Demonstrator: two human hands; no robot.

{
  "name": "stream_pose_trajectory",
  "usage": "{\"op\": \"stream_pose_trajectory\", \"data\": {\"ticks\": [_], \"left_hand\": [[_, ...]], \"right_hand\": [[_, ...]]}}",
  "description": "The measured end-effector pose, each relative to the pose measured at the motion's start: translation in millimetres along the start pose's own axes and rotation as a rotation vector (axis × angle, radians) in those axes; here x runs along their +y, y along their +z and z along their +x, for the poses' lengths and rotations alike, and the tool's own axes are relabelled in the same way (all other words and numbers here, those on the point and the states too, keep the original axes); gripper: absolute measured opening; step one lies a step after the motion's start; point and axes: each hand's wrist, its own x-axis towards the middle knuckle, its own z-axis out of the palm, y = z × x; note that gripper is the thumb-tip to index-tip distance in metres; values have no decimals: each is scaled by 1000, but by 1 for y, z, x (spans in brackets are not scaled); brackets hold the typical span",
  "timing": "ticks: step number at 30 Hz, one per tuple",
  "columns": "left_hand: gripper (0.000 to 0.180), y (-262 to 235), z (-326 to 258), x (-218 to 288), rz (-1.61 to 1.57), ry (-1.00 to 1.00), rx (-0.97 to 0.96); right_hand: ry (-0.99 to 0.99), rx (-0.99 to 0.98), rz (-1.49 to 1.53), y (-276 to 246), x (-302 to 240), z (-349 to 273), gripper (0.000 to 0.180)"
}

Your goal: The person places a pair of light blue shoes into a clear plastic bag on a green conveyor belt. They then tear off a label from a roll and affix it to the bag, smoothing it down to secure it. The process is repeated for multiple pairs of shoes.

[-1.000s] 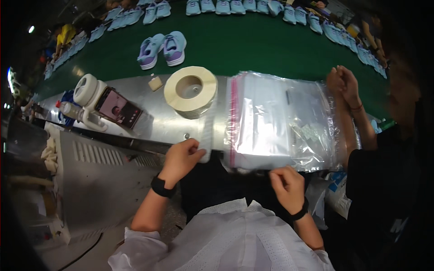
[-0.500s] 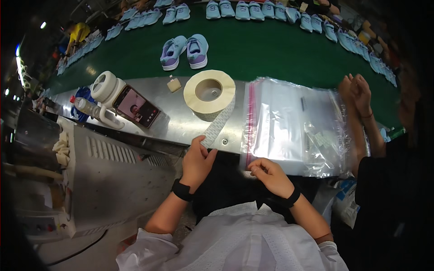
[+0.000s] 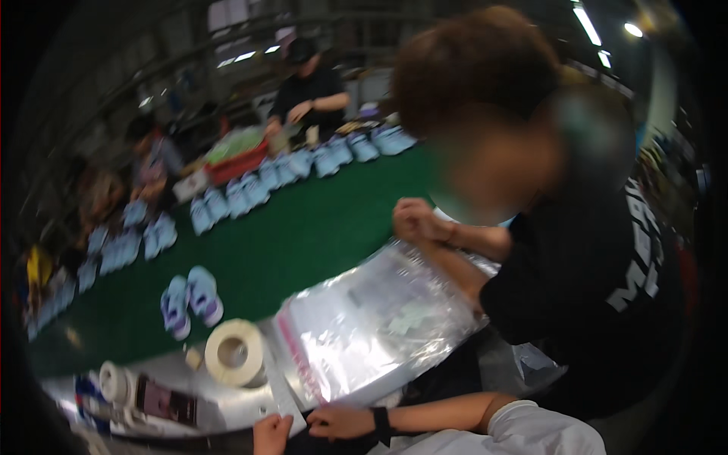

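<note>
A cream roll of stickers (image 3: pixel 234 353) lies on the metal ledge, and its pale strip (image 3: pixel 280 390) runs down toward me. At the lower edge my left hand (image 3: pixel 271 434) is closed on the strip's end. Just right of it is my right hand (image 3: pixel 341 422), its fingers curled near the same end; blur hides what they hold, if anything. Beside the roll lies a stack of clear plastic bags (image 3: pixel 356 318) with a pink edge. A pair of light-blue and purple sneakers (image 3: pixel 191 302) stands beyond the roll on the green belt.
A phone (image 3: pixel 165 402) leans by a white jug (image 3: pixel 115 383) at left; a small beige block (image 3: pixel 193 358) sits by the roll. A co-worker in black (image 3: pixel 584 250) rests their forearms over the bags' far right corner. Rows of sneakers (image 3: pixel 246 193) line the belt (image 3: pixel 303 235), with other people behind.
The view has swung up and to the right, so my hands sit lower and the co-worker at right shows. My left hand remains at the strip; my right hand is now closer to it.
</note>
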Motion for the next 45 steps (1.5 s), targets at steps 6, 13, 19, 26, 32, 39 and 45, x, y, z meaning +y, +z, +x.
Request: {"op": "stream_pose_trajectory", "data": {"ticks": [6,13,19,26,32,39,45], "left_hand": [[23,20,16,19,-669,-102,-186],[25,6,52,7,-1028,-182,64],[19,10,-9,8,-79,185,412],[15,36,-39,22,169,573,334],[16,32,-41,31,6,473,310],[20,24,-40,39,-151,219,262],[19,21,-44,38,-515,79,123]], "right_hand": [[24,158,473,-8,-16,-17,21],[79,93,282,-11,-15,-24,15],[-73,-86,58,-11,-3,-30,15],[-166,44,-47,-1,-12,-12,24],[-164,143,-136,4,-20,-11,25],[-202,303,-321,7,-32,-16,25],[-327,350,-200,16,-8,-11,20]]}}
